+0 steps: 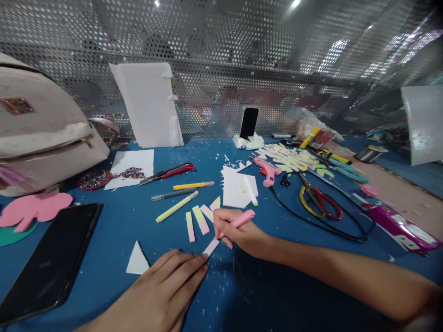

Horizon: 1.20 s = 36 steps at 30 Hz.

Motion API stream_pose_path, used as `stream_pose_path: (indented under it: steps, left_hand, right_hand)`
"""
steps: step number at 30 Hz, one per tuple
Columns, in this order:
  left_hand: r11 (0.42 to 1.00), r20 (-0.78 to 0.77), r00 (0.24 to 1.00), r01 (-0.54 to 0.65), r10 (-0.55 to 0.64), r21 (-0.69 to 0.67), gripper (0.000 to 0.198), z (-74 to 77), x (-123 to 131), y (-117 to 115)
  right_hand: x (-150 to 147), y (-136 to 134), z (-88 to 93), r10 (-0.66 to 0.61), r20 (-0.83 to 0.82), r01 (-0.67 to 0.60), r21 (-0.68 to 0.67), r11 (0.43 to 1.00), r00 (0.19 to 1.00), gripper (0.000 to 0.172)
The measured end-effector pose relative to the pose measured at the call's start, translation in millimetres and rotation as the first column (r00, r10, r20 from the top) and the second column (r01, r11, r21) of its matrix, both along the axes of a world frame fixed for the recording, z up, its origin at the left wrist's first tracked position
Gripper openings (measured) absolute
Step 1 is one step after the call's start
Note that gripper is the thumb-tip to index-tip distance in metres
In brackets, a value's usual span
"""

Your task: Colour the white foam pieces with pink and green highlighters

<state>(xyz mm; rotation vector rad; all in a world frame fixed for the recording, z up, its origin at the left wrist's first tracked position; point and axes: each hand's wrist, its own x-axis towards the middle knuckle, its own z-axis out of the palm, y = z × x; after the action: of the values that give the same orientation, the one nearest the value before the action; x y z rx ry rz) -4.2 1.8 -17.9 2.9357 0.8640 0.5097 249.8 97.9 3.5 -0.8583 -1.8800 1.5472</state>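
On the worktop (114, 235), right hand (242, 235) grips pink marker (245, 217), flat left hand (171, 279) seemingly pins strip (211, 247); too lightly, it could slip.

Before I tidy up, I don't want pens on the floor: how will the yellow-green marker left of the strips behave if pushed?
The yellow-green marker may roll sideways: its round-looking barrel lies on a flat table. It is probably light and stiff, being slim and straight.

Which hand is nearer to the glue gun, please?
The right hand, below and left of the glue gun in view; the left hand is lower and farther left.
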Motion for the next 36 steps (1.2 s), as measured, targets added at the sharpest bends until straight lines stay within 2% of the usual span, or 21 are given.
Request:
stream_pose_path:
  steps: [2,7,12,16,21,26,31,36]
  left_hand:
    - [1.0,0.001,1.0,-0.005,0.005,-0.01,0.068,-0.3,0.1,-0.4]
    - [1.0,-0.003,1.0,-0.002,0.002,-0.015,0.069,0.4,-0.7,-0.9]
    - [1.0,0.014,1.0,-0.006,0.006,-0.001,0.071,0.9,0.3,0.0]
    - [1.0,0.016,1.0,-0.008,0.008,0.012,0.072,-0.7,0.1,-0.7]
    - [1.0,0.006,1.0,-0.016,0.016,-0.002,0.072,0.4,-0.7,-2.2]
    - [1.0,0.008,1.0,-0.005,0.005,-0.002,0.073,1.7,-1.0,-2.8]
    - [1.0,0.014,1.0,-0.017,0.017,-0.015,0.072,1.2,-0.6,-2.0]
    - [1.0,0.0,1.0,0.006,-0.006,0.014,0.07,1.3,-0.5,0.1]
  right_hand:
    - [-0.1,-0.2,-0.1,-0.02,0.01,0.02,0.007,1.0,1.0,0.041]
    - [-1.3,0.0,1.9,-0.011,0.011,0.011,0.016,1.0,1.0,0.053]
    - [-0.7,1.6,1.4,-0.016,0.009,0.016,0.05,0.999,1.0,0.045]
    - [-1.0,1.6,0.6,-0.004,-0.023,0.004,-0.005,1.0,1.0,0.055]
    - [-1.8,1.5,2.0,-0.028,-0.012,0.028,0.003,1.0,1.0,0.047]
    - [-1.2,2.0,-0.2,-0.015,-0.01,0.015,-0.025,1.0,1.0,0.056]
    - [-1.9,1.6,0.9,-0.032,-0.014,0.032,-0.012,0.999,0.999,0.047]
    - [-1.1,1.2,0.7,-0.031,-0.035,0.029,-0.038,0.999,0.999,0.055]
